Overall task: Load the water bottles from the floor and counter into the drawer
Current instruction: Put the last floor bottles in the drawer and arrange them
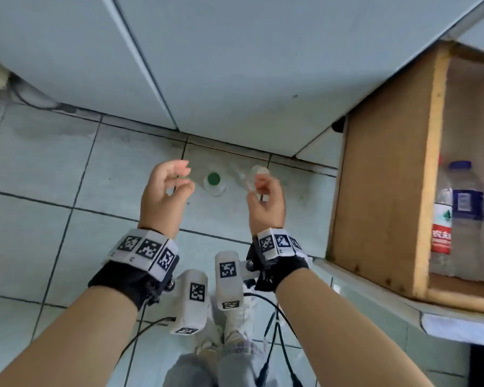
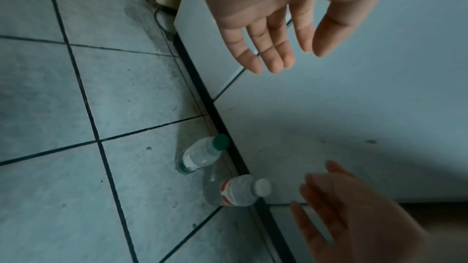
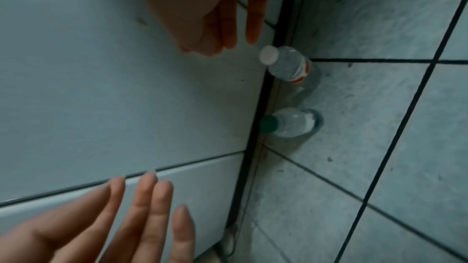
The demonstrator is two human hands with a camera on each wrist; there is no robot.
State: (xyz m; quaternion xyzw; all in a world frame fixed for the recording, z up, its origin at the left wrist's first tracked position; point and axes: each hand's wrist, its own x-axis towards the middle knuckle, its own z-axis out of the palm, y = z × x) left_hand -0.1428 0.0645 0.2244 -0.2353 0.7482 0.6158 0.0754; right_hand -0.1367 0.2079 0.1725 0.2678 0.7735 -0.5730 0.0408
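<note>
Below, in the head view, the left hand (image 1: 165, 191) and right hand (image 1: 266, 203) hover empty, fingers loosely curled, likely readying one grab each. Two bottles lie in the open drawer (image 1: 380, 196). In the left wrist view, two stand on the floor: green-capped bottle (image 2: 201, 154), white-capped bottle (image 2: 238, 190). The right wrist view shows the same two, untouched.

Likely a home kitchen: pale cabinet doors (image 1: 235, 65) meet a tiled floor (image 1: 53, 169) (grubby grout), wooden drawer (image 1: 389, 191) pulled open.
</note>
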